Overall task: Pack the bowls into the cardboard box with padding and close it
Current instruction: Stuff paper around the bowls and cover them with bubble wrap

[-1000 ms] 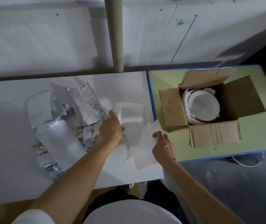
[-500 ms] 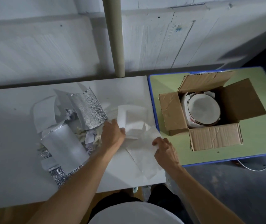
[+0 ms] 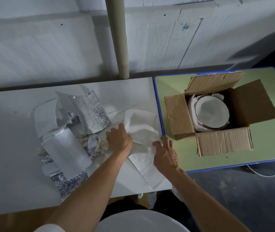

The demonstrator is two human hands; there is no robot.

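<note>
- Left hand (image 3: 119, 141): my fingers curl round the padding sheet (image 3: 143, 124), left edge.
- Right hand (image 3: 166, 154): fingers bent on its right edge; grip unclear.
- Box (image 3: 223, 143), right: open, bowl (image 3: 212, 113) inside.

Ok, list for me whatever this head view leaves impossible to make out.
Head view:
- Anything beneath the top bowl in the cardboard box: the bowl covers it, so the count of bowls is hidden.
- The grip of the left hand and right hand on the white sheet: the backs of the hands hide the fingertips.
- What lies under the foil padding: covered.
- The pipe: cut off by the top edge.
</note>
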